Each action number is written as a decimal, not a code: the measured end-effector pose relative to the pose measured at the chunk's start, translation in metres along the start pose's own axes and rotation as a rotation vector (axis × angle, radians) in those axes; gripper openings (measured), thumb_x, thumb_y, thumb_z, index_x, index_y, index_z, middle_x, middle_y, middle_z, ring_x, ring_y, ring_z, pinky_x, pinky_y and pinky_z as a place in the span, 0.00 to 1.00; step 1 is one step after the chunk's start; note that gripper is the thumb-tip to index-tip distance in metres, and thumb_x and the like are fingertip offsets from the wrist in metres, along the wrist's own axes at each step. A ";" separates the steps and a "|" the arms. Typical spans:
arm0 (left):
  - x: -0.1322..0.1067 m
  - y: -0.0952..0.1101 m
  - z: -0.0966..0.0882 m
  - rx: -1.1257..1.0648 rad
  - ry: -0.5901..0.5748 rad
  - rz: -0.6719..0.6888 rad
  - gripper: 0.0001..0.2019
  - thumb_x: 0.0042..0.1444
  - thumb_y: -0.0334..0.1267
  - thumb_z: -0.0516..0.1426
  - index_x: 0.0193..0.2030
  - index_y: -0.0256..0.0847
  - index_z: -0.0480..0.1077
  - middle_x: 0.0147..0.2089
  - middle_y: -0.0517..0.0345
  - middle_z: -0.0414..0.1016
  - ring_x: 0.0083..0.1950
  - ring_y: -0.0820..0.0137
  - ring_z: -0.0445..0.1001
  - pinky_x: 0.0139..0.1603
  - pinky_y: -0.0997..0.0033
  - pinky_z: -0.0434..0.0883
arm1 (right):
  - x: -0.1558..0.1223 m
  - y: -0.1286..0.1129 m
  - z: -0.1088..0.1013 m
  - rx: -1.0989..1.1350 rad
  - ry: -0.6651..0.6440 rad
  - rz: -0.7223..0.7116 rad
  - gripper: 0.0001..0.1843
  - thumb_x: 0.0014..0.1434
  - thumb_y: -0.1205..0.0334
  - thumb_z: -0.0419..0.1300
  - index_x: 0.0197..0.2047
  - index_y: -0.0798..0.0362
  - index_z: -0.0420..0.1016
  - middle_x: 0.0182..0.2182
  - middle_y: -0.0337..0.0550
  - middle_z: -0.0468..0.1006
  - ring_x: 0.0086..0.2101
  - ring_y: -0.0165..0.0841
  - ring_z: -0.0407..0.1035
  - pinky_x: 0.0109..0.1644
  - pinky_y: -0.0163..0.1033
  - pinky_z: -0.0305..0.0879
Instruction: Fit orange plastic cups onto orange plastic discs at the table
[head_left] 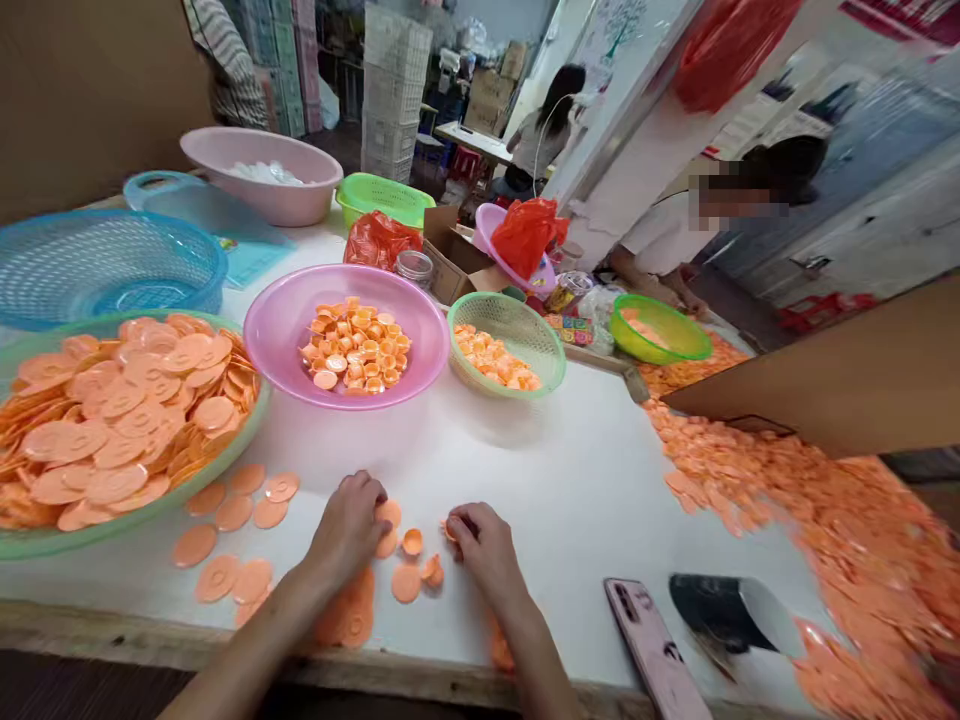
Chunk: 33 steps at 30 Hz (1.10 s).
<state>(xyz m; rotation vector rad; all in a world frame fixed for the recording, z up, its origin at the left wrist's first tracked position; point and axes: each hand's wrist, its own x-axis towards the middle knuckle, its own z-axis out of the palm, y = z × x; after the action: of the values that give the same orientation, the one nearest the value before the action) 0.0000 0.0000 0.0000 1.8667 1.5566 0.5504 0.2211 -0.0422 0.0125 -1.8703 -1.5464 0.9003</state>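
My left hand (354, 520) is closed with curled fingers beside a flat orange plastic disc (388, 513); what is under the fingertips is hidden. In a pinch, my right hand (484, 550) holds a small orange plastic piece (448, 530), mostly covered by the fingers. Between the hands lie a small orange cup (412, 542), another small cup-like piece (432, 571) and a round disc (406, 583). More orange discs (234, 513) are scattered left of my left forearm, and some lie partly under it.
A green basket (259, 410) heaped with discs stands left. Behind are a pink basin (274, 375) of small cups, a light green basket (553, 375) and a blue basket (214, 275). Rightward lie a phone (649, 640) and a spread of orange pieces (840, 530). A person (660, 235) sits beyond.
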 end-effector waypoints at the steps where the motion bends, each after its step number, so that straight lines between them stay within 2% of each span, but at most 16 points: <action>1: 0.002 0.001 0.001 -0.075 -0.003 -0.054 0.05 0.45 0.27 0.57 0.29 0.40 0.67 0.32 0.60 0.70 0.37 0.69 0.67 0.37 0.70 0.62 | 0.000 0.001 0.002 0.023 -0.001 0.016 0.10 0.56 0.61 0.55 0.29 0.53 0.76 0.30 0.44 0.75 0.26 0.33 0.71 0.33 0.40 0.68; 3: 0.004 0.002 0.002 -0.182 0.008 -0.090 0.03 0.50 0.31 0.56 0.28 0.41 0.66 0.27 0.63 0.68 0.31 0.71 0.66 0.33 0.72 0.62 | 0.000 0.002 0.005 0.088 -0.003 0.059 0.10 0.55 0.59 0.56 0.30 0.53 0.77 0.30 0.44 0.76 0.24 0.33 0.71 0.30 0.39 0.68; 5: 0.005 0.001 0.004 -0.238 0.047 -0.016 0.05 0.53 0.31 0.54 0.27 0.41 0.66 0.28 0.62 0.68 0.32 0.72 0.67 0.34 0.72 0.64 | 0.000 0.002 0.006 0.187 -0.002 0.128 0.11 0.54 0.58 0.57 0.31 0.54 0.77 0.31 0.45 0.76 0.23 0.33 0.71 0.27 0.39 0.69; 8: 0.001 -0.005 0.005 -0.195 0.097 0.214 0.08 0.52 0.26 0.53 0.28 0.41 0.69 0.37 0.58 0.72 0.42 0.69 0.70 0.43 0.69 0.67 | 0.001 0.000 0.004 0.346 -0.003 0.245 0.12 0.51 0.56 0.59 0.33 0.55 0.78 0.31 0.45 0.78 0.24 0.34 0.73 0.28 0.39 0.72; 10: -0.003 -0.011 0.004 -0.189 0.080 0.273 0.10 0.51 0.24 0.53 0.33 0.42 0.72 0.43 0.55 0.73 0.48 0.67 0.69 0.48 0.67 0.68 | 0.002 -0.002 0.002 0.401 -0.012 0.294 0.12 0.48 0.58 0.60 0.34 0.56 0.78 0.28 0.43 0.78 0.24 0.33 0.73 0.30 0.39 0.73; 13: -0.007 -0.020 0.000 -0.239 0.090 0.212 0.12 0.52 0.25 0.54 0.39 0.42 0.72 0.46 0.54 0.73 0.49 0.67 0.70 0.50 0.66 0.69 | 0.004 -0.006 0.001 0.412 -0.023 0.335 0.10 0.46 0.60 0.60 0.32 0.55 0.77 0.22 0.39 0.77 0.22 0.31 0.72 0.30 0.37 0.72; 17: -0.004 -0.023 -0.005 -0.206 0.132 0.097 0.09 0.56 0.30 0.54 0.40 0.42 0.73 0.40 0.56 0.74 0.43 0.67 0.71 0.45 0.65 0.69 | 0.013 -0.015 0.010 0.411 -0.042 0.334 0.07 0.47 0.59 0.58 0.29 0.53 0.73 0.17 0.34 0.71 0.17 0.28 0.65 0.19 0.33 0.64; 21: 0.004 -0.013 0.000 0.002 0.083 0.155 0.07 0.55 0.36 0.59 0.41 0.45 0.76 0.38 0.55 0.73 0.42 0.65 0.69 0.44 0.63 0.67 | 0.031 -0.034 0.031 0.399 -0.127 0.238 0.03 0.48 0.62 0.57 0.27 0.51 0.70 0.15 0.31 0.69 0.15 0.28 0.63 0.18 0.32 0.60; 25: 0.009 -0.007 0.007 0.083 0.068 0.125 0.06 0.55 0.38 0.60 0.38 0.46 0.78 0.37 0.56 0.74 0.40 0.65 0.69 0.43 0.63 0.65 | 0.045 -0.050 0.051 0.251 -0.156 0.175 0.03 0.47 0.64 0.55 0.24 0.51 0.67 0.15 0.31 0.68 0.16 0.27 0.63 0.20 0.32 0.58; 29: 0.012 -0.006 0.001 -0.069 0.005 0.053 0.10 0.53 0.33 0.59 0.41 0.45 0.78 0.38 0.56 0.76 0.43 0.65 0.72 0.45 0.65 0.67 | 0.048 -0.055 0.055 0.061 -0.109 0.074 0.04 0.46 0.66 0.55 0.21 0.51 0.66 0.16 0.33 0.69 0.20 0.28 0.63 0.24 0.32 0.58; 31: 0.015 -0.002 -0.006 -0.223 -0.039 -0.047 0.11 0.53 0.33 0.58 0.41 0.45 0.78 0.38 0.57 0.78 0.41 0.68 0.73 0.42 0.69 0.68 | 0.048 -0.056 0.054 0.035 -0.113 0.062 0.05 0.47 0.65 0.55 0.21 0.51 0.66 0.16 0.33 0.69 0.20 0.28 0.63 0.25 0.32 0.57; 33: 0.018 0.004 -0.011 -0.289 -0.064 -0.174 0.08 0.53 0.36 0.58 0.36 0.45 0.78 0.36 0.59 0.78 0.37 0.70 0.74 0.37 0.72 0.67 | 0.049 -0.057 0.052 0.019 -0.122 0.066 0.06 0.48 0.65 0.54 0.21 0.50 0.65 0.16 0.33 0.69 0.21 0.29 0.63 0.25 0.32 0.56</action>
<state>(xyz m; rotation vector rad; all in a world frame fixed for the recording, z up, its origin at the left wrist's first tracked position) -0.0005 0.0198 0.0096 1.5036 1.4923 0.5949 0.1509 0.0164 0.0159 -1.8942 -1.5490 1.0734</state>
